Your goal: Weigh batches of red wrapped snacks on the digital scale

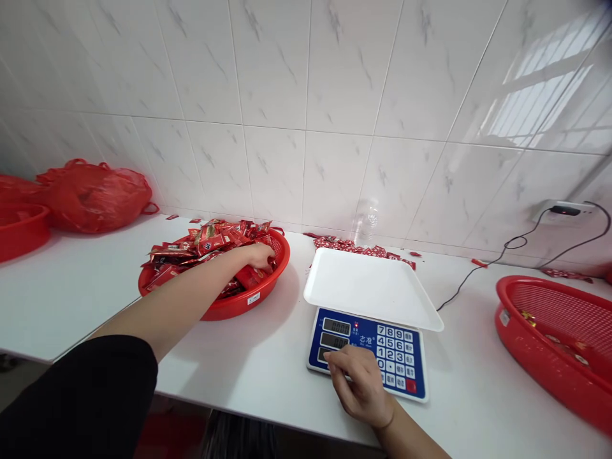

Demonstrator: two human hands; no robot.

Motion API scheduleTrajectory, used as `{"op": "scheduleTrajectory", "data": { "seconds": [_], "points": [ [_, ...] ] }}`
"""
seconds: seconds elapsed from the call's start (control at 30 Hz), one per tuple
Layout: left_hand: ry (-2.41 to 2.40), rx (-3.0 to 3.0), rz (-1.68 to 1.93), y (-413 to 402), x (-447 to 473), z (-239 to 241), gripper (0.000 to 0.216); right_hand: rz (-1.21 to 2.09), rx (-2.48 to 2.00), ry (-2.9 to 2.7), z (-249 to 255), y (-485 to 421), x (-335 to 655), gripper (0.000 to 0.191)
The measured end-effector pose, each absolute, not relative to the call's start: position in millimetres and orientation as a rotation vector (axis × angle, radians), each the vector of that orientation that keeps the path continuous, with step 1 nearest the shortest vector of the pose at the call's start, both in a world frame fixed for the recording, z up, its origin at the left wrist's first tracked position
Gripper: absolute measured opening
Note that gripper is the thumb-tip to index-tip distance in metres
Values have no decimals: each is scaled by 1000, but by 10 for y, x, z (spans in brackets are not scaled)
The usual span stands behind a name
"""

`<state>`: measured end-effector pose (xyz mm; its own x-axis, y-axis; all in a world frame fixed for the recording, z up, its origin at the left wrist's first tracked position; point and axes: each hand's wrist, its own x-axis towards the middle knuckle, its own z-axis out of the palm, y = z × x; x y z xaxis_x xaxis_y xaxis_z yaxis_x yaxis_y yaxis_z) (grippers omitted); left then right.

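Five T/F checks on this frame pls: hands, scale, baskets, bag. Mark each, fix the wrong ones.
1. The left hand reaches into a red basket heaped with red packets. True.
2. The right hand is in that same basket. False: it is over the front panel of the scale.
3. A second red basket stands to the right of the scale. True.
4. The tray on the scale is black. False: it is white.
5. The knotted red plastic bag lies between the scale and the second red basket. False: it lies at the left, by the wall.
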<state>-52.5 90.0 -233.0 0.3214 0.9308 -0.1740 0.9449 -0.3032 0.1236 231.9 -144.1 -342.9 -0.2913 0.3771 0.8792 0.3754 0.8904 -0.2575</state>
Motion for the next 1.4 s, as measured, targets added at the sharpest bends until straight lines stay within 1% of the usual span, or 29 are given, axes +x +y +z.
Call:
{"op": "scheduleTrajectory", "data": {
  "seconds": [0.13,0.3,0.43,0.53,0.67,0.83,0.93,1.0,1.03,1.1,1.17,1.23,1.3,1.4],
  "points": [
    [1712,2358,1,861,-645,-2078,24,20,-550,-1907,-3439,-1432,2319,24],
    [1765,2042,429,770,-732,-1847,30,36,-548,-1914,-3442,-1434,2313,24],
    [1665,1803,692,667,-609,-1753,26,38,-552,-1914,-3454,-1430,2308,23],
    [1506,1706,755,589,-406,-1697,26,38,-563,-1921,-3471,-1426,2307,23],
    [1221,1706,686,512,-49,-1654,28,29,-563,-1919,-3487,-1412,2302,22],
    [1040,1826,579,426,490,-1733,29,27,-571,-1908,-3490,-1389,2292,21],
    [928,1840,484,383,736,-1839,42,29,-587,-1910,-3485,-1391,2294,20],
    [924,1865,438,394,800,-1897,54,34,-586,-1911,-3480,-1395,2296,20],
    [946,1888,429,417,795,-1916,56,36,-583,-1911,-3478,-1397,2297,20],
    [1065,1970,444,496,716,-1937,49,39,-583,-1910,-3475,-1399,2297,19],
    [1275,2081,451,602,560,-1949,36,38,-588,-1908,-3475,-1400,2295,19],
    [1515,2146,416,710,357,-1970,28,34,-587,-1906,-3476,-1398,2291,20],
    [1662,2151,325,799,140,-2011,23,31,-580,-1909,-3475,-1394,2288,20],
    [1753,2136,88,889,-154,-2112,14,40,-576,-1915,-3472,-1387,2287,20]
  ]
}}
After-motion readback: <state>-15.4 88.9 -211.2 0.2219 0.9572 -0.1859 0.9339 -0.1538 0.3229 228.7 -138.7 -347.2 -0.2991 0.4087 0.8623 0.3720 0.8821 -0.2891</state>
